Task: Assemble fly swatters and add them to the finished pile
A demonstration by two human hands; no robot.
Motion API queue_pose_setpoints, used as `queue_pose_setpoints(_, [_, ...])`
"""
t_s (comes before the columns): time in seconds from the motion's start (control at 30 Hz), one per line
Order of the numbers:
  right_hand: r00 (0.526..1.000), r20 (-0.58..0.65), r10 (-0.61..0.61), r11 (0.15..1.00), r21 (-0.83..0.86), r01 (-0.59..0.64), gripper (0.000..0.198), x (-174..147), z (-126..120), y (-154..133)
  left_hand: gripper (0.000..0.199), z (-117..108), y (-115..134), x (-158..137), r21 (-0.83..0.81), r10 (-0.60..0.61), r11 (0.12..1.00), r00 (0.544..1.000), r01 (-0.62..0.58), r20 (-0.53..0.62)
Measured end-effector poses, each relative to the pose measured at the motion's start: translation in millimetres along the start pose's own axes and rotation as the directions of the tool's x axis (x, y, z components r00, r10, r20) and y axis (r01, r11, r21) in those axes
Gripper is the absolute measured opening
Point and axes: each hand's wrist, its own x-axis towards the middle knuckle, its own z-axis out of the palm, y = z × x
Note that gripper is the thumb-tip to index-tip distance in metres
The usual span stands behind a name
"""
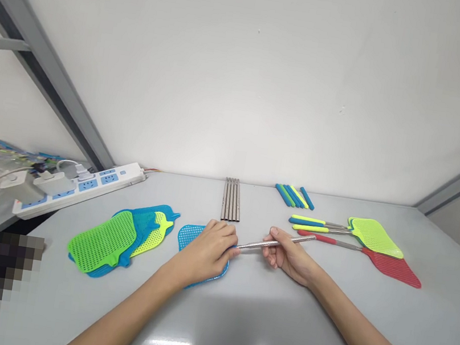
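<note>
My left hand (208,253) is closed around the neck of a blue fly swatter head (190,236), covering much of its mesh. From there a metal rod (256,244) runs to the right, its left end meeting the blue neck at my left fingertips. My right hand (287,253) pinches this rod between thumb and fingers, and the rod's far end sticks out past the hand. Whether the rod is seated in the neck is hidden by my fingers. Behind my hands lie several metal rods (232,200) side by side.
Green, blue and yellow swatter heads (103,240) are piled at left. Several coloured handle grips (294,196) lie at the back right. Whole swatters, yellow (378,237) and red (392,268), rest at right. A power strip (89,186) with plugs and cables stands by the left wall.
</note>
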Motion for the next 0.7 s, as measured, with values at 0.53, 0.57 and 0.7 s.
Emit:
queue_pose_setpoints(0.53, [0.995, 0.092, 0.04, 0.998, 0.052, -0.045, 0.014, -3.1, 1.4, 0.6, 0.021, 1.1, 3.8, 0.1, 0.039, -0.009, 0.999, 0.999, 0.007, 0.045])
queue_pose_setpoints(0.57, [0.995, 0.092, 0.045, 0.997, 0.056, -0.05, 0.014, -3.2, 1.6, 0.9, 0.021, 0.9, 4.1, -0.1, 0.036, -0.01, 0.999, 0.999, 0.008, 0.05])
queue_pose_setpoints(0.7, [0.992, 0.099, 0.075, 0.994, 0.077, -0.083, 0.014, -4.5, 3.3, 0.6, 0.022, 0.1, 5.4, -0.9, 0.004, -0.014, 1.0, 0.998, 0.014, 0.064])
